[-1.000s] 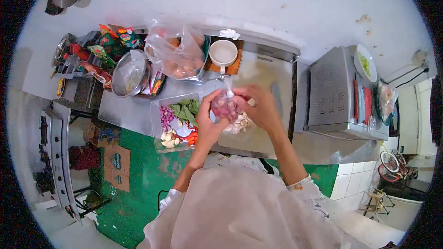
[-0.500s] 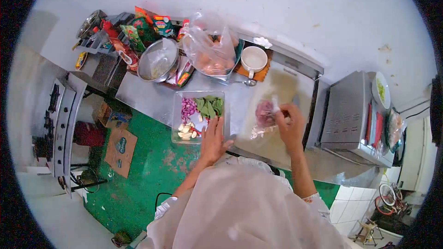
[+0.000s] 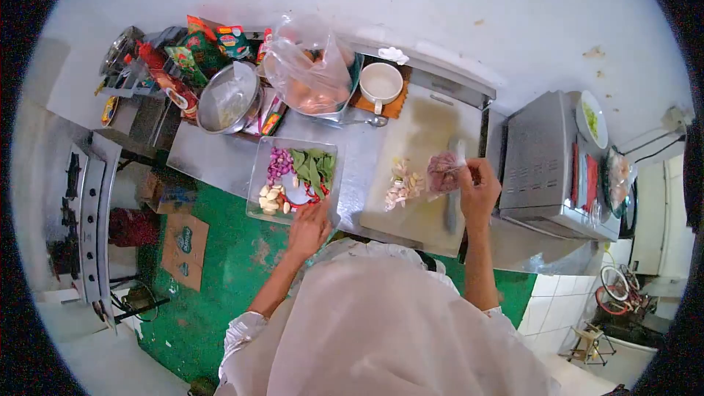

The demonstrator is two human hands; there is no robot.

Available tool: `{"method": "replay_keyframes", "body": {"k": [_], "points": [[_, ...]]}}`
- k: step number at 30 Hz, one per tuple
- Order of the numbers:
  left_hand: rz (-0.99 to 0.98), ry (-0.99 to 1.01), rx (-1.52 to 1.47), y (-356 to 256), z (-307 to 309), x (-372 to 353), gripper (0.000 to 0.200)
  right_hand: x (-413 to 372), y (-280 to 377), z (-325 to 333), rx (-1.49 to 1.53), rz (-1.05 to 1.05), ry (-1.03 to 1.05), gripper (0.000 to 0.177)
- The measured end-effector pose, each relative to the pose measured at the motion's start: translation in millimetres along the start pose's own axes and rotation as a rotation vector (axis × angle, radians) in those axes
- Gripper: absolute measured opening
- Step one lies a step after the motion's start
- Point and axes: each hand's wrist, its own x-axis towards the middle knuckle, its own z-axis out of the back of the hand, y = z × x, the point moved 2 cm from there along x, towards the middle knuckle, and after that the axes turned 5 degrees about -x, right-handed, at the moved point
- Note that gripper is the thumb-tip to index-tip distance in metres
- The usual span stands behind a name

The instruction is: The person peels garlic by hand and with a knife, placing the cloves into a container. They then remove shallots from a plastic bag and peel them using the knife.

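Note:
My right hand is closed on the top of a clear plastic bag with reddish-purple contents, over the white cutting board. Chopped pale pieces lie on the board left of the bag, and a knife lies under and beside it. My left hand is at the front right corner of a clear tray, fingers bent and drawn together; what they hold is hidden. In the tray are purple shallots, green leaves, garlic cloves and red chillies.
Behind the tray stand a metal bowl, a bag of eggs in a container, and a white cup. A spoon lies in front of the cup. An oven is at the right, a stove at the far left.
The view has shifted. My right hand has moved the bag rightward, away from the chopped pieces. My left hand's fingers, spread over the tray's right side before, are now bent at its front corner.

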Motion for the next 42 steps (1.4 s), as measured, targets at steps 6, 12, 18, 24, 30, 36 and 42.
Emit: {"method": "replay_keyframes", "body": {"k": [6,12,18,24,30,36,42], "points": [[-0.067,0.017,0.026,-12.2,12.8,-7.2,0.063,0.2,-20.3,1.2,0.028,-0.082,-0.062,0.006],[-0.064,0.053,0.018,-7.7,8.0,-8.7,0.063,1.4,-0.7,-12.0,0.436,-0.209,0.089,0.011],[-0.105,0.164,0.041,-3.6,24.3,-37.6,0.063,4.0,8.6,-18.5,0.549,-0.267,0.157,0.010],[-0.111,0.135,0.015,-6.0,19.3,-33.0,0.069,1.7,13.3,-23.8,0.501,-0.235,0.153,0.008],[0.010,-0.035,-0.058,-3.0,3.5,8.2,0.065,-2.1,6.9,-18.2,0.360,-0.199,0.099,0.009],[0.230,-0.268,0.049,-30.7,32.2,33.3,0.060,-8.0,-12.6,3.4,0.219,-0.188,-0.018,0.009],[-0.064,-0.352,-0.167,-40.0,-15.3,55.2,0.045,-22.4,-50.8,36.2,0.181,-0.308,-0.176,0.007]]}}
